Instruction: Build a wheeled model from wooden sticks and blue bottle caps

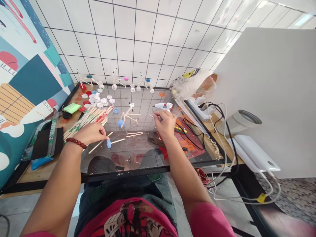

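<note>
My left hand (92, 133) pinches a light blue bottle cap (109, 143) on edge, low over the glass tabletop. A thin wooden stick (118, 141) reaches right from the cap. My right hand (165, 122) is closed just in front of a white glue gun (163, 105), and a short thin stick (151, 115) pokes out at its fingertips. Between the hands stands a partly built stick frame (128, 116) with a blue cap at its foot. Two loose sticks (134, 134) lie in front of it.
Bottle caps (98, 100) and chopsticks (89, 118) are heaped at the left. Along the tiled wall stand three small stick-and-cap tricycles (123, 81). Pliers (156, 141) lie near my right forearm. Black cables (195, 130) and a power strip (206, 110) occupy the right side.
</note>
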A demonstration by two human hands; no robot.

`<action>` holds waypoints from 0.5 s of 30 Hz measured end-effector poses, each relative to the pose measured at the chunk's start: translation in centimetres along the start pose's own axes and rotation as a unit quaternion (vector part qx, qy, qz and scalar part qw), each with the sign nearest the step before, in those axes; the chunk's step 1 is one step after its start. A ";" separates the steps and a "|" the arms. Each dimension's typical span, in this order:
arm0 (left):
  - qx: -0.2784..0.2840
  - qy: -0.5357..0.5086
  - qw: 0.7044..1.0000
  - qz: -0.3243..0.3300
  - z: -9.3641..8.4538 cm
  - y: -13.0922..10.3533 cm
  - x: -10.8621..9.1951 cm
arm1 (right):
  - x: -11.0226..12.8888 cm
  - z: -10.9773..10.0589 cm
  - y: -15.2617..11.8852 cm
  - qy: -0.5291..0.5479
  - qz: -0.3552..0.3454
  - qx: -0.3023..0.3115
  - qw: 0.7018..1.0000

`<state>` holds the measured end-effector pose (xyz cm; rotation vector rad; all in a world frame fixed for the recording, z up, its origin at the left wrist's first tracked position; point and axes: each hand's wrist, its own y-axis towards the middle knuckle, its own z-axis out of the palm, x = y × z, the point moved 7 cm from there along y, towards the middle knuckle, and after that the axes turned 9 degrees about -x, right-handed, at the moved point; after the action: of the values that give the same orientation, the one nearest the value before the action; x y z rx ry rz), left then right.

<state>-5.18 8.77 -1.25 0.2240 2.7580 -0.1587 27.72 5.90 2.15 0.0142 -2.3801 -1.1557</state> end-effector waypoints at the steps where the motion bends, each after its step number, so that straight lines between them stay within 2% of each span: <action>1: 0.000 0.002 1.000 0.000 0.1 0.0 0.0 | 0.0 -0.1 0.0 0.002 0.003 -0.002 1.000; 8: 0.027 0.001 0.999 -0.026 0.3 -0.4 -0.8 | 0.0 0.1 -0.1 0.001 0.002 -0.001 1.000; 15: 0.065 0.020 0.998 -0.016 0.3 -1.0 -1.4 | 0.5 0.4 -0.3 0.009 -0.020 0.009 1.000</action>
<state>-3.96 7.56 -0.95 0.2203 2.7943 -0.3450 27.07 5.89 1.90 0.0776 -2.3832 -1.1480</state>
